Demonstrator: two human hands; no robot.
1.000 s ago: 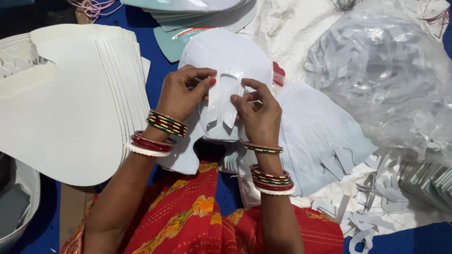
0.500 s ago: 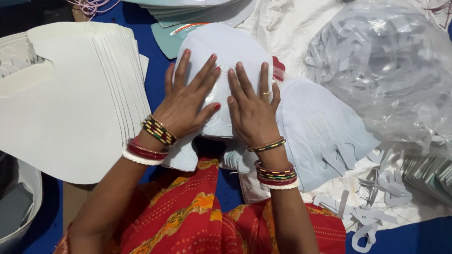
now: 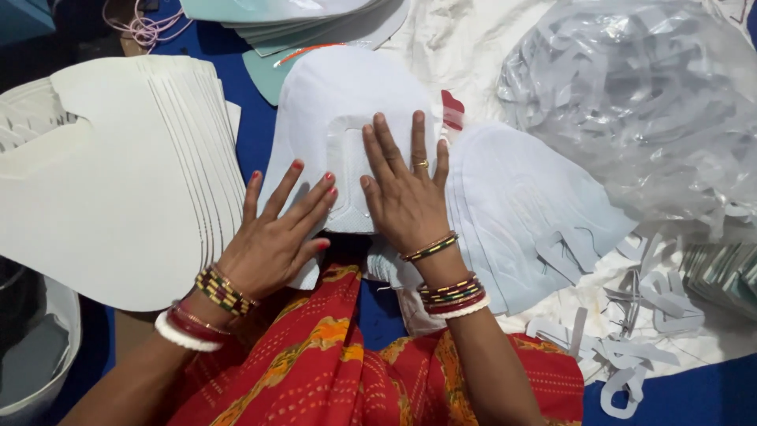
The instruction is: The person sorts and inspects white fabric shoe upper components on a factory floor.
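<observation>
A white rounded fabric piece (image 3: 331, 95) with a raised rectangular patch lies in front of me on the blue surface. My right hand (image 3: 404, 189) rests flat on it, fingers spread, a ring on one finger and bangles at the wrist. My left hand (image 3: 276, 237) lies flat at the piece's lower left edge, fingers apart, touching both the piece and the neighbouring stack. Neither hand grips anything.
A fanned stack of cream card cut-outs (image 3: 118, 181) lies to the left. Pale blue-white fabric pieces (image 3: 520, 213) overlap at right. A clear plastic bag of offcuts (image 3: 631, 102) sits far right, loose scraps (image 3: 623, 347) below it. Teal pieces (image 3: 300, 24) lie at the top.
Both hands went from pinching the white piece to pressing it flat. My left hand has since slid down and left toward the piece's edge; my right hand stays on it.
</observation>
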